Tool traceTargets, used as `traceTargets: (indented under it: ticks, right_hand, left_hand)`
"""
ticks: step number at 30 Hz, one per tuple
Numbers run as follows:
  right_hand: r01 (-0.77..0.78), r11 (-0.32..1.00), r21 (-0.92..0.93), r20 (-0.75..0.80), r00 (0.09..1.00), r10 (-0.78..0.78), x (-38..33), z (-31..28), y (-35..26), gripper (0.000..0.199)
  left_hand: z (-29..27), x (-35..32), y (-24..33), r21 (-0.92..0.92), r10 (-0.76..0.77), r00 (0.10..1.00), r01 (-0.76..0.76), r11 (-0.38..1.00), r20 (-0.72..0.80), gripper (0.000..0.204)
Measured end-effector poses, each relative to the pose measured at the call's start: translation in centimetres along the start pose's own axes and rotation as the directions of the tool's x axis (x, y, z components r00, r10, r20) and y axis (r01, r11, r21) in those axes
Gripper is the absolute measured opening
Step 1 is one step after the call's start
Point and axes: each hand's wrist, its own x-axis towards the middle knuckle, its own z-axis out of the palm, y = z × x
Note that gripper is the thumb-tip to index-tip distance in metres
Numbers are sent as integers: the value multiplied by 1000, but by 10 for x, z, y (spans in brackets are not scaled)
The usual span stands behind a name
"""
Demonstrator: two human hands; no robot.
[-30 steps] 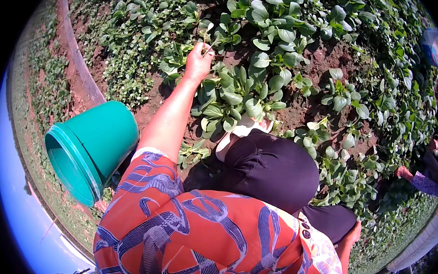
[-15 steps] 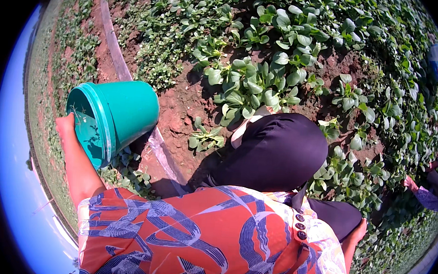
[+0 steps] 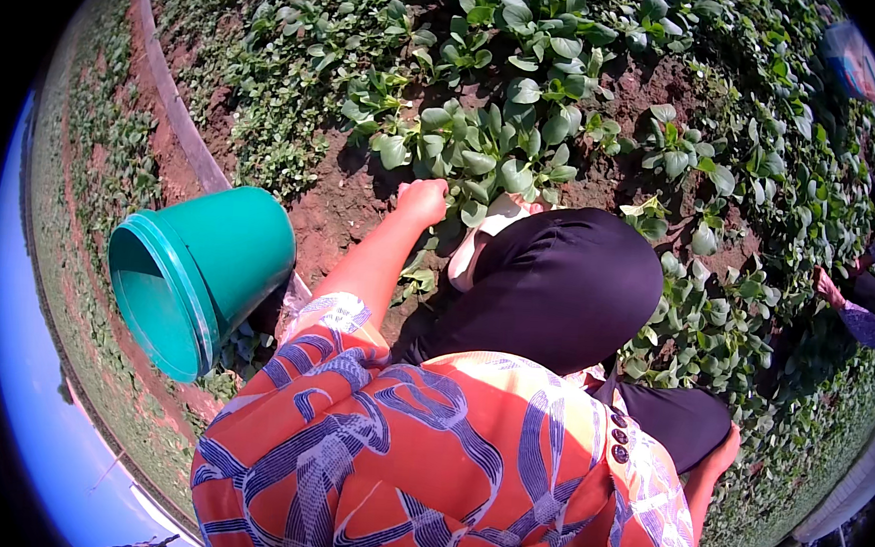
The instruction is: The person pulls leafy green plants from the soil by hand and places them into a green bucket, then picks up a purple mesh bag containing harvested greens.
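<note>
My left hand reaches out low over the soil, at the left edge of a clump of broad-leaved green plants. Its fingers are curled closed, and whatever they may hold is hidden. To the left, a green plastic bucket leans with its wide mouth turned toward the lower left; no hand touches it. Beside my bent leg in dark trousers, my right hand shows only in part, its fingers out of sight behind the knee. A pale shoe pokes out from under my other knee, close to the clump.
Low weeds and more leafy plants cover the reddish soil ahead and right. A narrow pale strip curves along the left. At the far right, another person's hand reaches into the plants, with a pale-blue and red bag beyond.
My left hand has left the bucket's rim and moved right to the leafy clump. Small sprigs seen in the bucket's mouth earlier no longer show. My right hand stays by the knee.
</note>
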Motion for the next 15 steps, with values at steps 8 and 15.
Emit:
traceTargets:
  ticks: [8, 15]
  right_hand:
    - [-123, 970, 208, 22, 992, 121, -22, -5, 2, 33]
    - [-38, 996, 78, -81, 996, 44, -26, 3, -1, 30]
  left_hand:
    - [8, 28, 4, -295, -365, 896, 289, 911, -251, 30]
    - [16, 51, 1, 96, -211, 930, 250, 964, -301, 24]
